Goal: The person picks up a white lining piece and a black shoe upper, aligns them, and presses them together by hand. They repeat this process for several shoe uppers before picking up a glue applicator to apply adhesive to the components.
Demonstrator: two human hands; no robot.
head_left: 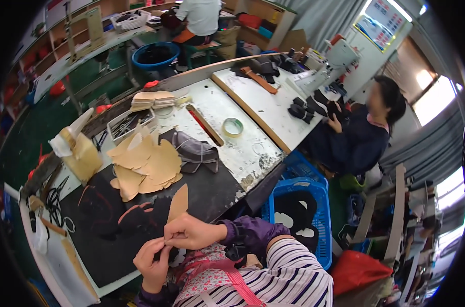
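My right hand (194, 233) is closed in a pinch, with a tan leather-like piece (179, 201) with a notched edge rising from behind its fingers. Against its fingertips, my left hand (153, 261) pinches too; whatever lies between those fingers is too small to make out. Just beyond my hands, dark cut pieces with reddish edges (140, 215) lie on a black mat (112, 258). Farther off sits a loose pile of tan cut pieces (148, 166), beside a tied bundle of dark grey pieces (194, 148).
A tool basket (127, 125), a tape roll (233, 127) and a yellowish block-shaped container (78, 153) stand on the white table. Black cord (56, 199) lies at left. Right of me is a blue basket (322, 220) with dark pieces. A co-worker (360, 125) sits near a sewing machine (324, 69).
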